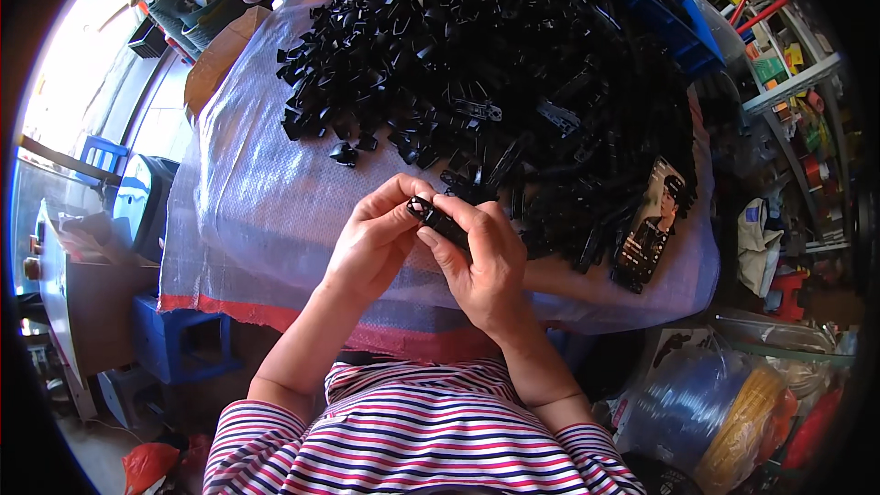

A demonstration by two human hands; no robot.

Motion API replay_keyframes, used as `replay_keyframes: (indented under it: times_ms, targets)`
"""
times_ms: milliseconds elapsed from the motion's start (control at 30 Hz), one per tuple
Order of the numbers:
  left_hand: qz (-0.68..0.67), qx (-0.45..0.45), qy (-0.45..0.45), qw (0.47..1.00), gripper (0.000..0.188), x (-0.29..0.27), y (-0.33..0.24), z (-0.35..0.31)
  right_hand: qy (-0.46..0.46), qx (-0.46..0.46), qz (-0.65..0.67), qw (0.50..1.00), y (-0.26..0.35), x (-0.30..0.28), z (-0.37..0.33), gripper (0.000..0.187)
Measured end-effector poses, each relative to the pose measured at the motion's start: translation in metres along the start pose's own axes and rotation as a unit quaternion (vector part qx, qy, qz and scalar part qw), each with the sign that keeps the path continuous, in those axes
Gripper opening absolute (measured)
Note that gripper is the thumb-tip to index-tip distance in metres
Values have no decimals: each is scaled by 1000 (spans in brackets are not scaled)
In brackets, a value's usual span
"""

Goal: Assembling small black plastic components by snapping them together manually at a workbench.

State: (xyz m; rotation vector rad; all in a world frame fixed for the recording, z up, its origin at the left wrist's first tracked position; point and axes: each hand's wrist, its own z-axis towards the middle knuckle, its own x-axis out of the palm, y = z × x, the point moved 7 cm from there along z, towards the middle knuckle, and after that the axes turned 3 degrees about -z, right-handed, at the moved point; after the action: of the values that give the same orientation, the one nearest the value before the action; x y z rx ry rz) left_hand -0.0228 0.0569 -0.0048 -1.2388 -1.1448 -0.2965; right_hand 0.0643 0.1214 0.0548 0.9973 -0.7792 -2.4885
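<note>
Both hands meet in front of my chest, over the near side of a table covered with a white woven sheet. Between them is a small black plastic part, long and narrow with openings at one end. My left hand pinches its left end between thumb and fingertips. The other end lies in my right hand, with the thumb below it and the fingers curled over the top. Just beyond my hands, a big heap of black plastic pieces spreads over the sheet, with some longer parts at its near edge.
A phone showing a person on its screen leans at the heap's right side. Blue crates stand behind the heap. A blue stool is at the lower left, wrapped spools at the lower right, and cluttered shelves on the right.
</note>
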Motion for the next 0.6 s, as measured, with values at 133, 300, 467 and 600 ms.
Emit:
replay_keyframes:
  times_ms: [133,300,467,600]
  targets:
    - [63,-5,-35,997,13,-2,-3,-1,-51,89,87,991,-8,-7,-8,27]
    - [154,33,-49,986,16,1,-15,0,46,82,21,995,-6,-10,-7,23]
    - [213,51,-24,975,16,5,-15,1,18,88,70,993,-9,-3,-8,22]
    - [224,75,-55,970,17,-2,-25,0,63,107,70,990,-10,6,-9,21]
